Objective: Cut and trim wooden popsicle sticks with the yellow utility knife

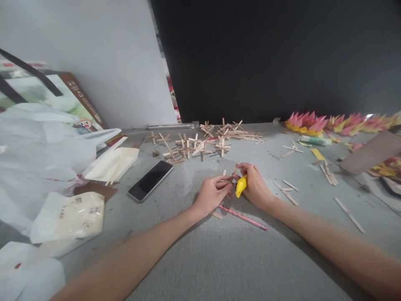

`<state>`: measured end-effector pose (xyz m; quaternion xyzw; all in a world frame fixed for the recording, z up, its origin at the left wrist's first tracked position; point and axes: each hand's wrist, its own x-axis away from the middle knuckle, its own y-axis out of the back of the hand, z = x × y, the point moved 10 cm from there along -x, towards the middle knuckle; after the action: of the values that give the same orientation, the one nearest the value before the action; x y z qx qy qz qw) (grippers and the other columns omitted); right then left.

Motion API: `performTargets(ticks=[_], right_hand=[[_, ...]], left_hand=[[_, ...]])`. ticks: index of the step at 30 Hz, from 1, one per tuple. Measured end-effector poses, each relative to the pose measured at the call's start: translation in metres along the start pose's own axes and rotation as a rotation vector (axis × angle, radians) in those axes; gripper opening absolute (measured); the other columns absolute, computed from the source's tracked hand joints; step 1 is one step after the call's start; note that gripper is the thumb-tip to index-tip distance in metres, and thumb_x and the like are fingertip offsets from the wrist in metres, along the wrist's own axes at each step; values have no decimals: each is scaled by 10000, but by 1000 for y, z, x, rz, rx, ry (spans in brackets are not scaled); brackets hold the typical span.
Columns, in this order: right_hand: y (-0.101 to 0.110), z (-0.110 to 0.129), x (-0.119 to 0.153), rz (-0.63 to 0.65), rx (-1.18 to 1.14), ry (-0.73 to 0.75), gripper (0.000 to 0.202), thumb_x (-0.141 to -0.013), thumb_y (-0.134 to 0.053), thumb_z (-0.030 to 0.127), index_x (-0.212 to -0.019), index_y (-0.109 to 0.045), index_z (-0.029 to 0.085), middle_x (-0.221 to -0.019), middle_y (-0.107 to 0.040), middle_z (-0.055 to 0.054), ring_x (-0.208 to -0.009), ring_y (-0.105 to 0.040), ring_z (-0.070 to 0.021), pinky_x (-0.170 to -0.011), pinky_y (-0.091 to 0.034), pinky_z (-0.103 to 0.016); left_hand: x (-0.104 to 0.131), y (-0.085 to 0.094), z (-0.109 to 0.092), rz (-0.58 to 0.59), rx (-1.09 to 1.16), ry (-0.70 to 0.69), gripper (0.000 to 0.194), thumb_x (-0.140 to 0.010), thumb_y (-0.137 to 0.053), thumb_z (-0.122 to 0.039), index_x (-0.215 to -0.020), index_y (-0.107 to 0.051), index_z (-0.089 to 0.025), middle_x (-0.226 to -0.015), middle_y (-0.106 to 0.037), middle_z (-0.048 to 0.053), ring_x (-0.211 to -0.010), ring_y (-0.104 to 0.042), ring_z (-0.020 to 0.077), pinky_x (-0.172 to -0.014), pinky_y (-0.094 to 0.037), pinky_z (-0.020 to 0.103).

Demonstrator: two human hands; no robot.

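My right hand (254, 184) is closed around a pair of what look like yellow-handled scissors (241, 186); their blades are mostly hidden by my fingers. My left hand (213, 191) is pinched on a small wooden craft stick (234, 170), right beside the yellow handle. The fingertips of both hands nearly meet, so the contact between tool and stick is hard to make out. Under the left hand, a pink patterned pencil (244, 218) lies slanted on the grey table (200, 263). Another craft stick (217, 215) lies flat by the left wrist.
Crossed craft-stick pieces (188, 146) cluster at the back. Loose sticks (349, 215), a glue stick (315, 140) and pink-yellow paper folds (307, 123) are on the right. A phone (150, 180), a paper tray (120, 165) and plastic bags (34, 146) occupy the left. A black panel (282, 58) stands behind.
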<state>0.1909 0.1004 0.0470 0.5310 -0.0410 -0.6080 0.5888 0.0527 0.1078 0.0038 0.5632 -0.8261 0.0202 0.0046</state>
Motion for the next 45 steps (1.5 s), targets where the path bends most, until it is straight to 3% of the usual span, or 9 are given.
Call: performTargets(ticks=[4, 8, 14, 24, 28, 31, 37, 45], right_hand=[[-3, -7, 0, 18, 13, -40, 538, -1027, -555, 289, -1511, -341, 187, -968, -608, -70, -856, -610, -260, -823, -519, -408], [-3, 3, -4, 78, 106, 21, 460, -1041, -516, 261, -1487, -422, 200, -1034, -649, -108, -929, -634, -292, -857, -503, -434], [3, 11, -5, 35, 63, 36, 366, -1063, -503, 298, -1414, -482, 199, -989, -654, -96, -873, -628, -273, -823, -502, -419], [5, 14, -5, 30, -1, 48, 338, -1054, -503, 249, -1392, -501, 234, -948, -637, -63, -851, -625, -236, -799, -490, -373], [7, 21, -6, 29, -24, 92, 368, -1052, -513, 242, -1419, -496, 238, -929, -634, -57, -832, -622, -229, -779, -491, -365], [5, 27, -5, 60, -35, 142, 384, -1050, -521, 240, -1432, -486, 230, -935, -639, -64, -857, -626, -239, -784, -497, -369], [2, 24, -3, 93, -9, 127, 466, -1034, -574, 252, -1481, -445, 213, -937, -641, -63, -852, -612, -246, -798, -493, -377], [9, 32, -1, 29, -1, 188, 177, -1025, -579, 205, -1194, -605, 250, -925, -666, -54, -855, -625, -240, -774, -452, -364]], left_hand=[[-1, 1, 3, 1, -3, -5, 504, -825, -814, -504, -1153, -693, -141, -965, -815, 133, -727, -768, 228, -712, -592, 342], [0, 1, 0, 13, -44, -13, 520, -824, -807, -536, -1129, -687, -132, -938, -813, 136, -720, -771, 236, -716, -599, 346], [2, -5, -7, 47, -50, -1, 514, -819, -788, -567, -1080, -685, -137, -885, -806, 117, -707, -766, 230, -697, -583, 321], [3, -10, -6, 86, -31, 0, 398, -818, -787, -504, -979, -655, -164, -809, -785, 75, -685, -748, 202, -677, -570, 300], [4, -11, -7, 96, -32, -2, 275, -837, -764, -385, -945, -614, -181, -762, -776, 50, -674, -744, 192, -685, -582, 301], [5, -13, -8, 106, -29, -10, 205, -856, -709, -288, -998, -606, -182, -755, -776, 39, -675, -744, 186, -699, -594, 306], [7, -8, -12, 32, -74, 7, 304, -849, -663, -226, -1132, -560, -185, -700, -765, 8, -632, -747, 199, -633, -577, 286], [9, -9, -19, 43, -146, -66, 418, -901, -632, -220, -1304, -542, -150, -727, -767, 12, -704, -758, 191, -651, -549, 253]])
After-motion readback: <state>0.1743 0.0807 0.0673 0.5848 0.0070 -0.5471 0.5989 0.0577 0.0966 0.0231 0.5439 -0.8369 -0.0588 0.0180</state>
